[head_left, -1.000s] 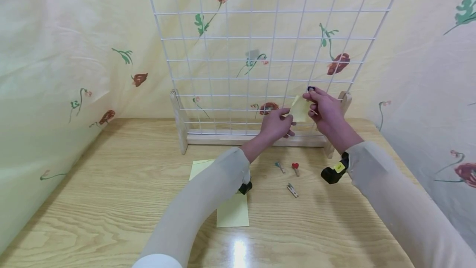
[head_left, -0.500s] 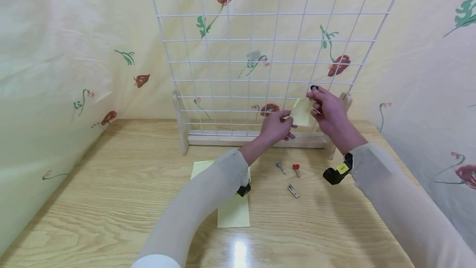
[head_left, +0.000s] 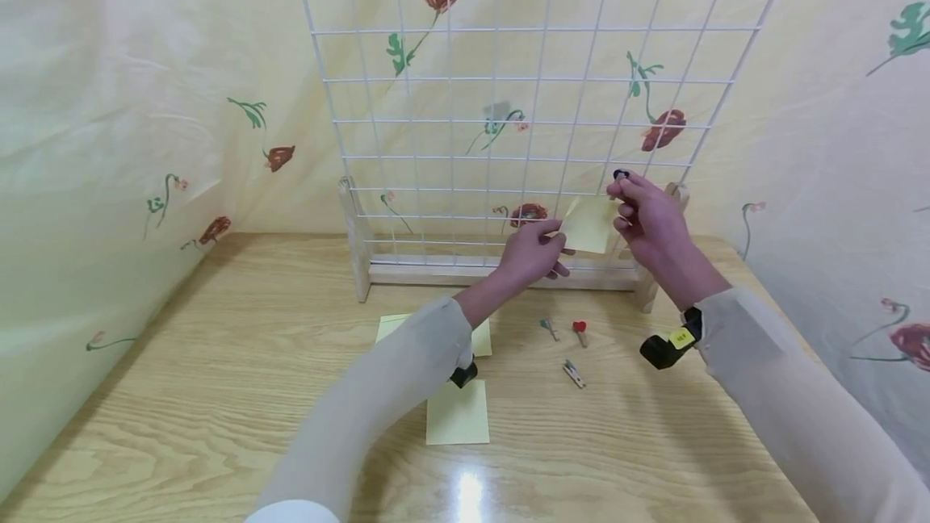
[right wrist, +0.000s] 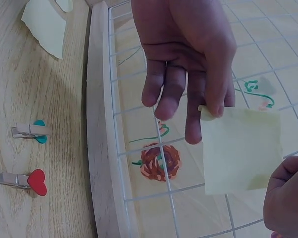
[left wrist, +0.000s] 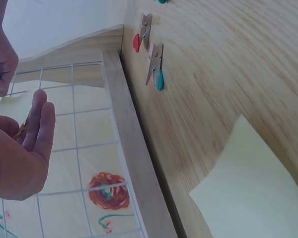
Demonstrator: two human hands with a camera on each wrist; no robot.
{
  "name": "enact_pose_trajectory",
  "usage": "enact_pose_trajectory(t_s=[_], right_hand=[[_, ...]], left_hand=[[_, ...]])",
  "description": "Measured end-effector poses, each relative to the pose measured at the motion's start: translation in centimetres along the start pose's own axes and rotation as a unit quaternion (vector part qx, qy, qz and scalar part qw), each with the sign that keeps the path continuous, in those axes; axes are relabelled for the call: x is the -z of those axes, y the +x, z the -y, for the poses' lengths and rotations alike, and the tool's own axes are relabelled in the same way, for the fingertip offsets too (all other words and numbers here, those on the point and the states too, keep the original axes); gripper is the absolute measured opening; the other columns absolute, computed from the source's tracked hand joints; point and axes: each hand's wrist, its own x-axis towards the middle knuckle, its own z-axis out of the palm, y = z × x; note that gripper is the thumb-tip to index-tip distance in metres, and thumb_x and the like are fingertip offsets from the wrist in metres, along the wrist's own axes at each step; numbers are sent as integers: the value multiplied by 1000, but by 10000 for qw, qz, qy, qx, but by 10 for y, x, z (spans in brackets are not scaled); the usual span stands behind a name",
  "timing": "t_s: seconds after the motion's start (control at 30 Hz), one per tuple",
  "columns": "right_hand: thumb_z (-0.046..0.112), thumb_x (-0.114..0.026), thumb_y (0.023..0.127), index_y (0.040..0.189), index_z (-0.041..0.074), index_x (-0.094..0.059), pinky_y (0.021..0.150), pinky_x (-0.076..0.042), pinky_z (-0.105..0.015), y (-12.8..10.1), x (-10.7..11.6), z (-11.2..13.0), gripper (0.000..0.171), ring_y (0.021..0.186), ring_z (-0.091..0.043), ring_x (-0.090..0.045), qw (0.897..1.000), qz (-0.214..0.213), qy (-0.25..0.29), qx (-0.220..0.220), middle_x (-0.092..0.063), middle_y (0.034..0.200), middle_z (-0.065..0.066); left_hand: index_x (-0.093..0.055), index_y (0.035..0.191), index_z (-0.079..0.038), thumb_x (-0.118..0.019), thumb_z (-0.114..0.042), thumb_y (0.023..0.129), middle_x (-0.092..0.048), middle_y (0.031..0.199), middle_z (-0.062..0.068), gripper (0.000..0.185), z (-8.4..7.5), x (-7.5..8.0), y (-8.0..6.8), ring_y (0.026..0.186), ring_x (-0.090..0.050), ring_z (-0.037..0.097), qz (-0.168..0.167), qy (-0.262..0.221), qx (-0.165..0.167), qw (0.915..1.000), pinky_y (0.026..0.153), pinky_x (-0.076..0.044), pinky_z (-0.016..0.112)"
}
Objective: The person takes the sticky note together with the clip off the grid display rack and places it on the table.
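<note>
A square pale yellow paper note [head_left: 587,224] is held up in front of the lower right of the white wire grid [head_left: 538,119]. My left hand [head_left: 534,253] pinches its left edge between thumb and forefinger, as the right wrist view shows, with the other fingers extended. At the note's upper right, my right hand [head_left: 657,220] has its fingers curled and pinches a small clothespin with a dark blue top [head_left: 621,174]. Most of that clothespin is hidden by the fingers. Whether it touches the grid or the note, I cannot tell.
On the wooden table [head_left: 218,378] lie a teal-topped clothespin [right wrist: 32,130], a red heart clothespin [right wrist: 27,181] and another clothespin [head_left: 573,373]. More yellow notes [head_left: 458,414] lie partly under my left forearm. Wooden feet [head_left: 353,240] support the grid.
My right hand has shifted slightly right with the clothespin. The note has turned flatter toward the head camera, showing more of its face, while my left hand has moved a little left.
</note>
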Motion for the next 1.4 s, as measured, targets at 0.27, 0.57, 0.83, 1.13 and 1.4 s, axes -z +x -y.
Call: enact_pose_trajectory(t_s=[0.27, 0.57, 0.83, 1.13, 1.4], right_hand=[[18, -46, 102, 101, 10, -59, 50, -33, -19, -6, 4, 0, 15, 61, -9, -38, 9999, 132, -4, -32, -61, 81, 2], [18, -49, 101, 96, 9, -62, 49, -34, -19, -15, 6, -4, 17, 60, -10, -39, 9992, 388, -67, -44, -61, 80, 1], [14, -47, 102, 94, 7, -57, 50, -34, -17, -22, 4, -16, 14, 59, -8, -37, 9967, 772, 67, -222, -60, 80, 1], [13, -46, 102, 91, 7, -58, 49, -32, -18, -30, 6, -29, 17, 57, -8, -38, 9958, 852, -42, -343, -61, 78, 1], [12, -46, 102, 90, 6, -58, 48, -30, -19, -40, 6, -34, 18, 55, -8, -36, 9944, 1006, -248, -229, -60, 76, 2]], left_hand=[[-47, 141, -6, -50, -11, 99, -72, 99, 15, 42, 6, 13, -13, 68, -70, 31, 170, -197, 192, 9995, 68, -60, 39], [-45, 142, -6, -50, -12, 100, -73, 98, 11, 43, 13, 30, -29, 74, -70, 36, 344, -127, 80, 9993, 67, -60, 37], [-55, 113, -3, -48, -11, 98, -73, 93, 11, 18, 17, 48, -50, 72, -70, 37, 537, -227, 246, 9980, 68, -60, 41], [-51, 112, 1, -47, -11, 98, -73, 95, 15, 19, 26, 72, -69, 65, -70, 27, 592, -138, 439, 9972, 72, -59, 44], [-45, 97, -3, -46, -12, 98, -71, 99, 20, 9, 31, 99, -89, 73, -69, 37, 615, -53, 441, 9971, 70, -60, 42]])
